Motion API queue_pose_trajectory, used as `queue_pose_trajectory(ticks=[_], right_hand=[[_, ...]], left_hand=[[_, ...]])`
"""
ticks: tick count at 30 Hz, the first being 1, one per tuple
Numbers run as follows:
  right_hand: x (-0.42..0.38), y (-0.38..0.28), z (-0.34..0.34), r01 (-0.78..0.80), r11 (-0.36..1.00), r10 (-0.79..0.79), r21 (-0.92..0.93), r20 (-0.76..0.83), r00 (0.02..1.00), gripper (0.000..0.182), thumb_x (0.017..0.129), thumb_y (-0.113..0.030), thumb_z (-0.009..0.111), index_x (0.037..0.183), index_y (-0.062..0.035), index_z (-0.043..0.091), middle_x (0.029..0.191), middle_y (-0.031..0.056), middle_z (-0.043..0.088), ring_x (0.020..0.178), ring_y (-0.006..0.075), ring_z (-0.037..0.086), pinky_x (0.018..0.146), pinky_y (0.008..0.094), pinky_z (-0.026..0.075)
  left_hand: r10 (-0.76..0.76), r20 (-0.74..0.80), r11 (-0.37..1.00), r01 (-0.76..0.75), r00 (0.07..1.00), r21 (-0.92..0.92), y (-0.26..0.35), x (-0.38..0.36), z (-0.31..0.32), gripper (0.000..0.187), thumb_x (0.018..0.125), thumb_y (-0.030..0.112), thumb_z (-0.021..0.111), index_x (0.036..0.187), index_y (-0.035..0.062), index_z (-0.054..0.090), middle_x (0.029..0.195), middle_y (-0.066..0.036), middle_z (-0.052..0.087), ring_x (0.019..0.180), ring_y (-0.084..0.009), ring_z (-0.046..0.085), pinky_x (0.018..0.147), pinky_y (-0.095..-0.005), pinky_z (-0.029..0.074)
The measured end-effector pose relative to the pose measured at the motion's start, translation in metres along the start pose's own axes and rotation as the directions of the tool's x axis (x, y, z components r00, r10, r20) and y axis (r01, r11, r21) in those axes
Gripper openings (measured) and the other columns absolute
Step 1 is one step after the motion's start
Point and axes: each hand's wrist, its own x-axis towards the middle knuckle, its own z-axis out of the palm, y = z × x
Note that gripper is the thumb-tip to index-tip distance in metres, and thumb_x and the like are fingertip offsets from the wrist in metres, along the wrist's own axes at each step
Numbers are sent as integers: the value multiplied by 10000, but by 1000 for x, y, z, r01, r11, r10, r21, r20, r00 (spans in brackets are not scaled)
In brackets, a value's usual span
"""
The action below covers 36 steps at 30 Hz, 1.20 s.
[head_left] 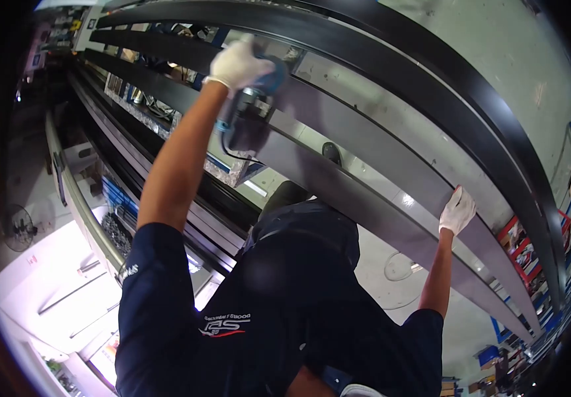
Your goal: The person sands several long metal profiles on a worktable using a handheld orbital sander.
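My left hand [238,64], in a white glove, is closed over the rounded blue top of a corded power tool that looks like a sander [254,106]. Its dark lower part is over the long grey metal profiles, and a black cord hangs from it. Motion blurs the tool, so its contact with the metal cannot be made out. My right hand [458,210], also gloved in white, holds the edge of a grey profile [378,155] farther along its length. A nearer grey profile [365,202] runs roughly parallel, between that one and my body.
Long black profiles [391,66] curve across the far side. At the right stands a red rack [520,255] beside blue frames. More dark profiles [120,142] lie at my left, near a fan [19,227]. A shoe [331,153] shows on the pale floor between profiles.
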Motion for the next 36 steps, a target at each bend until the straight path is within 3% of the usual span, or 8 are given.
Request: queue_pose_trajectory(ticks=[6, 10, 19, 23, 29, 30, 32, 36], right_hand=[[1, -8, -4, -17, 1000, 17, 12, -9, 1000, 382, 1167, -350, 549, 1136, -80, 818, 1117, 97, 812, 1095, 339, 725, 1113, 492, 494], [-2, -10, -7, -15, 1000, 15, 5, -10, 1000, 388, 1167, -347, 547, 1145, -75, 823, 1128, 103, 816, 1109, 337, 730, 1139, 500, 489], [2, -5, 1, -17, 999, 16, -48, -21, 1000, 389, 1167, -332, 545, 1149, -59, 822, 1138, 120, 819, 1113, 347, 732, 1150, 517, 484], [-2, -10, 4, -61, 996, 60, -70, -12, 998, 443, 1190, -360, 475, 1138, -76, 811, 1149, 121, 819, 1145, 348, 726, 1159, 515, 463], [-1, -12, 6, -64, 992, 62, -106, -26, 998, 439, 1194, -360, 466, 1116, -95, 806, 1124, 113, 817, 1149, 345, 726, 1161, 522, 456], [-1, -13, 5, -65, 991, 61, -119, -32, 998, 435, 1193, -358, 469, 1114, -97, 808, 1118, 112, 817, 1146, 345, 727, 1160, 523, 457], [1, -18, 1, -90, 990, 90, -109, -1, 996, 434, 1183, -346, 471, 1105, -77, 803, 1117, 125, 813, 1126, 358, 723, 1173, 523, 453], [3, -24, 1, -91, 991, 91, -102, -4, 996, 403, 1180, -328, 497, 1105, -72, 800, 1114, 146, 809, 1108, 379, 722, 1175, 524, 452]], left_hand=[[27, -59, 995, -21, 998, 93, -27, 23, -5, 787, 830, 524, 897, 1369, -8, 684, 1234, -257, 805, 1183, -420, 781, 1065, -458, 589], [136, 17, 985, -133, 991, -110, 47, -25, 13, 836, 824, 589, 929, 1324, -32, 680, 1177, -267, 796, 1118, -386, 795, 1003, -448, 616], [264, 61, 961, -257, 963, -101, 154, -87, 77, 780, 859, 609, 841, 1275, -24, 656, 1224, -289, 721, 1132, -466, 765, 1010, -514, 626], [224, 44, 974, -223, 974, -28, 131, -73, 58, 774, 849, 605, 842, 1288, -7, 660, 1222, -259, 740, 1147, -447, 767, 1030, -507, 617], [-21, -12, 999, 21, 1000, 25, 31, -18, 16, 882, 840, 626, 856, 1367, -52, 658, 1177, -301, 795, 1123, -422, 803, 1005, -479, 623], [-79, 46, 988, 84, 996, -128, 25, -19, 0, 860, 866, 595, 861, 1370, -69, 649, 1165, -290, 798, 1101, -383, 818, 973, -475, 638], [-41, -42, 998, 39, 998, -39, -15, 9, 9, 913, 879, 633, 871, 1360, -107, 636, 1130, -278, 799, 1068, -355, 826, 947, -456, 646], [48, -29, 999, -49, 998, -24, 3, 3, 10, 1045, 887, 777, 836, 1324, -149, 628, 1126, -305, 796, 1109, -413, 809, 995, -469, 624]])
